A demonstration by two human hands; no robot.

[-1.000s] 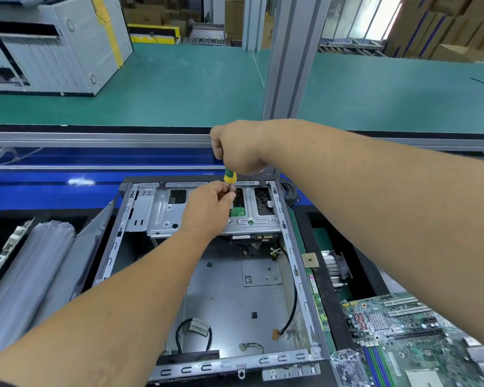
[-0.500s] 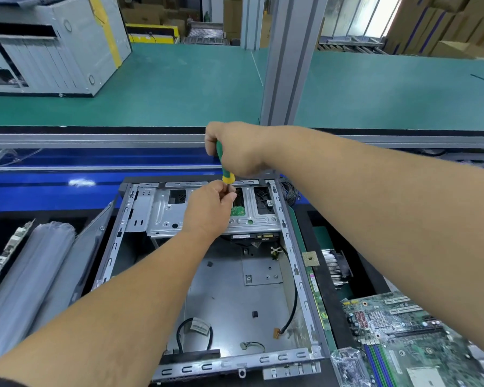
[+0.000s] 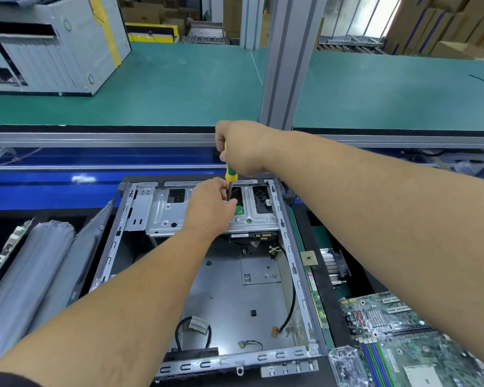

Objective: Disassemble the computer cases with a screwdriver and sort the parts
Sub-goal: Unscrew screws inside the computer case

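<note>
An open computer case [image 3: 207, 289] lies flat on the workbench, its side panel off and its inside showing. At its far end sits a silver drive cage [image 3: 162, 210], and both hands [image 3: 210, 209] work over it.

The right hand [image 3: 242, 148] is curled in a fist round the handle of a yellow-and-green screwdriver [image 3: 230, 175], which stands nearly upright. Only the lower end of the handle shows beneath the fist; the rest is hidden inside the grip. The dark shaft runs down from the handle to the top of the cage, close to a small green circuit board [image 3: 239, 210].

The left hand lies just beneath the right. Its thumb and fingertips [image 3: 226, 188] are pinched round the shaft, directly under the handle. The tip of the tool is hidden behind these fingers, so what it meets cannot be told.

Inside the case, 2 loose black cables [image 3: 289, 311] lie on the bare metal floor. To the right of the case a green motherboard [image 3: 397, 336] lies flat, with a finned heatsink [image 3: 333, 265] beyond it and a small square processor chip [image 3: 309, 258] beside the case wall. To the left lean grey metal panels [image 3: 37, 263].
</note>
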